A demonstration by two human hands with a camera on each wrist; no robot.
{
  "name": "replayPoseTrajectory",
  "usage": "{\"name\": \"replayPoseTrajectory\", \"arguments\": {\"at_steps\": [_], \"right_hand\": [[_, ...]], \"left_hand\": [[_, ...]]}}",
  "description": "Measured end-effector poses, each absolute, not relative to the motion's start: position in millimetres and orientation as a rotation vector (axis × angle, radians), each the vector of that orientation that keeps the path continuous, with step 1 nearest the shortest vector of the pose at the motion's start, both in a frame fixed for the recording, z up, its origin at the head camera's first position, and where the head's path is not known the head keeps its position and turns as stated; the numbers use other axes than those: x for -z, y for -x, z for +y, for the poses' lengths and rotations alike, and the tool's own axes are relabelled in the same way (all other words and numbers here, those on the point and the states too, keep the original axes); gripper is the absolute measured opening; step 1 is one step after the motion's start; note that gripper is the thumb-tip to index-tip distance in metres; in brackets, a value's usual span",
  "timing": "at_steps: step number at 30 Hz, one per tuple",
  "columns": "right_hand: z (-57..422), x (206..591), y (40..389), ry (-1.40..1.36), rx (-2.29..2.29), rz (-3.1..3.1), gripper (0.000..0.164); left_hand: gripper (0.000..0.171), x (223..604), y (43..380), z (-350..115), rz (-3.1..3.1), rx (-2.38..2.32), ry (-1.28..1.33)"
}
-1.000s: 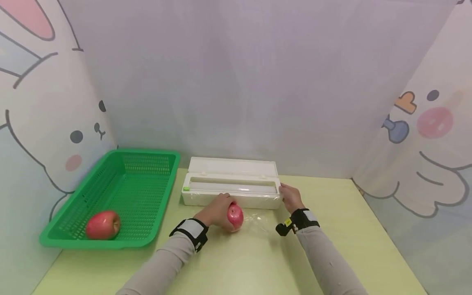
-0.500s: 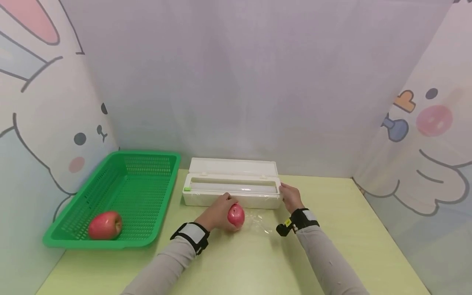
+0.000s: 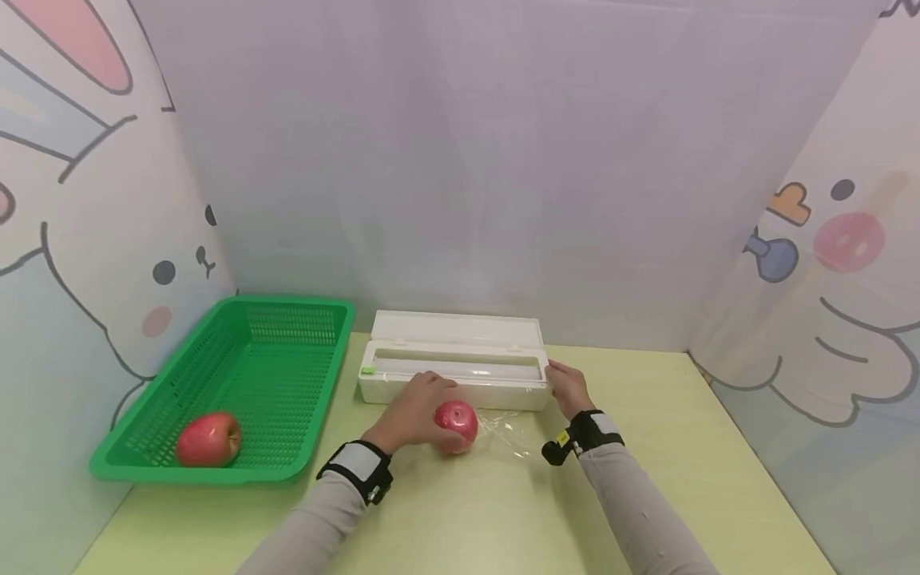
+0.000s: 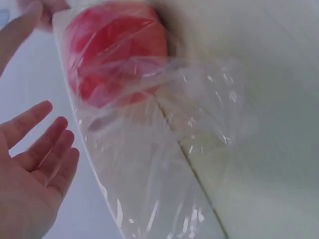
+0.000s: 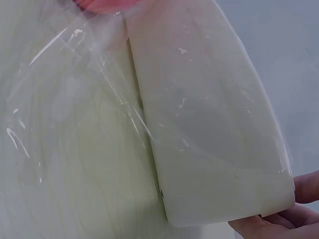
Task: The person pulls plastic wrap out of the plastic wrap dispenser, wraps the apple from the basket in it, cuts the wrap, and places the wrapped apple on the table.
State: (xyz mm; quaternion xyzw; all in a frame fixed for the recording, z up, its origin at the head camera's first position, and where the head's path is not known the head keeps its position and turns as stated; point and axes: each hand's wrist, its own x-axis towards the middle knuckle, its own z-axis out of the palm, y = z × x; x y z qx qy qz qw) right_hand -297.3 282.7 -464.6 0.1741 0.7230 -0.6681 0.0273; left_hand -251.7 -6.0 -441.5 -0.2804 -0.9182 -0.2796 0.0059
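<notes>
A red apple (image 3: pixel 456 426) under clear cling film (image 3: pixel 506 434) sits in front of a white cling film dispenser (image 3: pixel 453 394), whose lid stands up and shows the roll inside. My left hand (image 3: pixel 417 411) is just left of the apple. In the left wrist view its fingers (image 4: pixel 46 158) are spread, with a gap between them and the film-covered apple (image 4: pixel 117 50). The right hand (image 3: pixel 568 387) grips the dispenser's right end, thumb and fingers round its corner (image 5: pixel 276 201). Loose film drapes down the dispenser's front onto the table.
A green plastic basket (image 3: pixel 327 375) stands at the left, with another red apple (image 3: pixel 209 440) in its near corner. The pale yellow-green table (image 3: pixel 668 431) ends at a grey backdrop (image 3: pixel 460 176) behind the dispenser, with cartoon-printed side walls.
My left hand has loosened from the apple, shifting slightly left so that more of the apple shows. The right hand has stayed at the dispenser's end. The head view has turned slightly.
</notes>
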Motion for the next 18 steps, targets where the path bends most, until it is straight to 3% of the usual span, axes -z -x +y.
{"name": "replayPoseTrajectory", "arguments": {"at_steps": [9, 13, 18], "right_hand": [[279.5, 459.3, 295.0, -0.662, 1.682, 2.61, 0.048], [272.1, 447.7, 294.3, -0.642, 1.65, 2.834, 0.046], [249.1, 432.1, 295.0, -0.37, 1.628, 3.138, 0.042]], "left_hand": [[0.085, 438.1, 258.3, -39.5, -2.699, 1.111, 0.349], [0.073, 438.3, 260.8, -50.3, -2.621, 1.102, 0.16], [0.058, 444.5, 260.1, -55.1, -2.611, 1.117, 0.013]]}}
